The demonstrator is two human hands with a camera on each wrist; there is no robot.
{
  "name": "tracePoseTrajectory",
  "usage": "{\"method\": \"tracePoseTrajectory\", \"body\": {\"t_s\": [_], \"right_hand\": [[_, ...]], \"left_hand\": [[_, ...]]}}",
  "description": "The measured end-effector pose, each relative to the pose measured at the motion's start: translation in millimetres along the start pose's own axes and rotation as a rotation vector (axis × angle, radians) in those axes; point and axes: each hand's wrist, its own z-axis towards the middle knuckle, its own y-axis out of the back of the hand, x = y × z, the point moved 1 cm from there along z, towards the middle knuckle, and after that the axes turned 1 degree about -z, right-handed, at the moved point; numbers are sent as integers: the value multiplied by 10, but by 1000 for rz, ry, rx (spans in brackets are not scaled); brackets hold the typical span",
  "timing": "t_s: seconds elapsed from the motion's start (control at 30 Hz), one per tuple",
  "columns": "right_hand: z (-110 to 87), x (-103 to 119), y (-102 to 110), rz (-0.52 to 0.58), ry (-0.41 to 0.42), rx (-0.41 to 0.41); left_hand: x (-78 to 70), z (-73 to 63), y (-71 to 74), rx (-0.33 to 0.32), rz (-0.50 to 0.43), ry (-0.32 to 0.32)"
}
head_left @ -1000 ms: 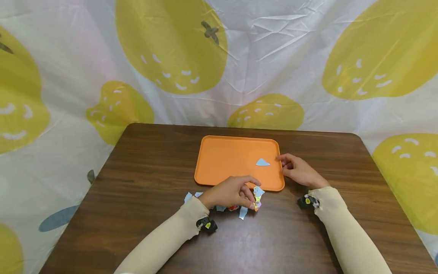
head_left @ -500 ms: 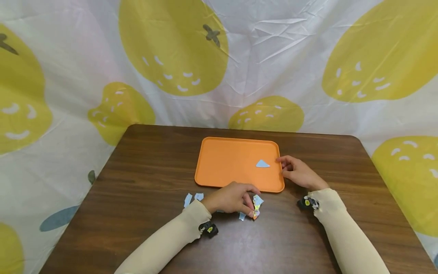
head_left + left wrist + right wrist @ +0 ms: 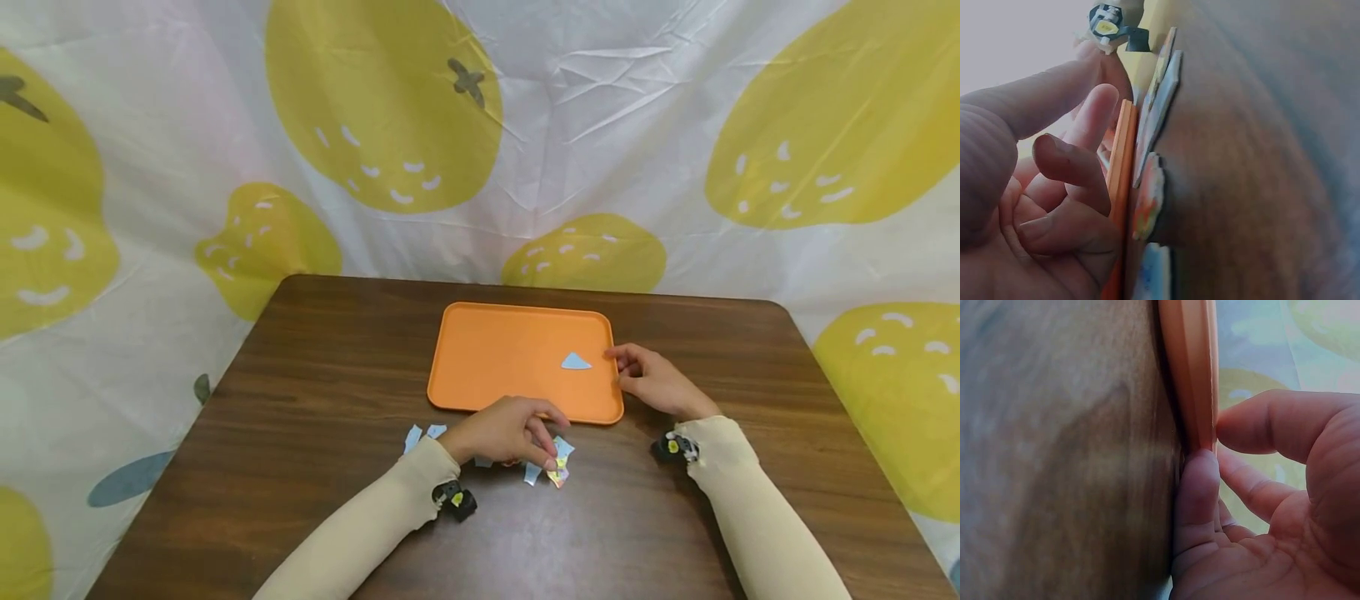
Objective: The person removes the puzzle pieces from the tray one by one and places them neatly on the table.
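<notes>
In the head view my left hand hovers low over the table just in front of the orange tray. Its thumb is over a multicoloured puzzle piece lying on the table, and the left wrist view shows a gap between the fingertips and the flat pieces. A light-blue piece lies beside it. Several more pieces are partly hidden under the hand. My right hand pinches the tray's right rim, with the thumb against its side wall. One pale-blue triangular piece lies inside the tray.
Two light-blue pieces, one of them a narrow piece, lie left of my left hand. The brown wooden table ends at a curtain printed with yellow fruit. Each wrist wears a small black camera.
My left hand has lowered the multicoloured puzzle piece to the table and let it go. The view has tilted slightly; the right hand stays at the tray's rim.
</notes>
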Motion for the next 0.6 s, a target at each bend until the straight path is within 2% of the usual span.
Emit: {"method": "tracePoseTrajectory", "body": {"t_s": [0.23, 0.37, 0.6], "right_hand": [[-7, 9, -4, -4, -8, 2], [-15, 28, -7, 13, -9, 7], [-8, 24, -2, -5, -8, 9]], "left_hand": [[-27, 17, 76, -14, -52, -40], [-60, 55, 128, -35, -34, -53], [-161, 134, 278, -75, -30, -35]]}}
